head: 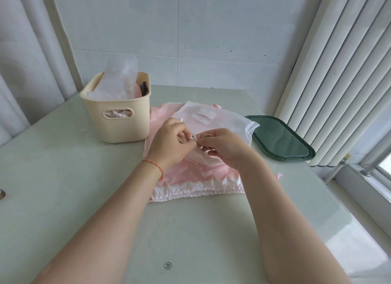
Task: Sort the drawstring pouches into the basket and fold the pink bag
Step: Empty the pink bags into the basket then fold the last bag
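— Pink bag (190, 173): satin-shiny, spread flat mid-table, gathered white-edged hem toward the near side, far end tucked under a translucent white pouch (213, 118).

— And held?

— Pinched from both sides. Left hand (169, 144), red string bracelet (154, 167) at the wrist, fingers curled, nipping a small pale pink pouch (198, 156) and its cord (195, 138). Right hand (226, 148) curled too, fingertips closed on the same cord, nearly touching the left. Lifted just above the pink bag.

— Basket?

— Cream plastic basket (118, 118), left of the pink bag, just beside its edge. Already stuffed with translucent pouches (118, 80) standing above the rim; white cord visible through the handle slot.

— Room to move?

— Pale green table (63, 178), bare stretch near and left. Dark green tray (281, 139) on the right, white pouch's corner overlapping its rim. Table's right edge close behind the tray, against vertical blinds (338, 72). Tiny pink scrap (279, 175) right of the bag. Wall at the far edge, just behind the basket.
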Demonstrator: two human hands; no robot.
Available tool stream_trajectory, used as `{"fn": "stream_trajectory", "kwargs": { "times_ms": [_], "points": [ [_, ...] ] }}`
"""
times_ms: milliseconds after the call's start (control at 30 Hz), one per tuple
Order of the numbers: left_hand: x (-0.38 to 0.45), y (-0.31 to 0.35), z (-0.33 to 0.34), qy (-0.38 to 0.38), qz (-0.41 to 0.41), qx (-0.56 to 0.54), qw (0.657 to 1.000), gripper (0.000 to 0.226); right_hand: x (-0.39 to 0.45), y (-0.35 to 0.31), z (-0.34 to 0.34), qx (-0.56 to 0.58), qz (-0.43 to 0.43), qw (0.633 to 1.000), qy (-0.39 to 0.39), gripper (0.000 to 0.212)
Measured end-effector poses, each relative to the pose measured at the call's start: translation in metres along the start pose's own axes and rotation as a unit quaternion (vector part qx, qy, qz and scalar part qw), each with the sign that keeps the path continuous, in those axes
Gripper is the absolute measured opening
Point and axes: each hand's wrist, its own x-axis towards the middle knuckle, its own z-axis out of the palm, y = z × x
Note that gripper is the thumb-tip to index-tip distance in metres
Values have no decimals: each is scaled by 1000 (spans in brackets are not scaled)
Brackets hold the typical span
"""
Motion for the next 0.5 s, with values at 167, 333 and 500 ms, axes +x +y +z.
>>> {"fn": "stream_trajectory", "kwargs": {
  "times_ms": [167,333,500],
  "points": [
    [1,6,-5,-9,-44,-43,998,15,-1,-3,5,-31,-20,999,33,16],
    [4,8,-7,-72,-104,-41,991,31,1,-3,7,-74,-47,991,98,16],
    [6,-1,-6,-50,-112,-50,991,32,5,1,5,-175,-70,966,178,10]
  ]
}}
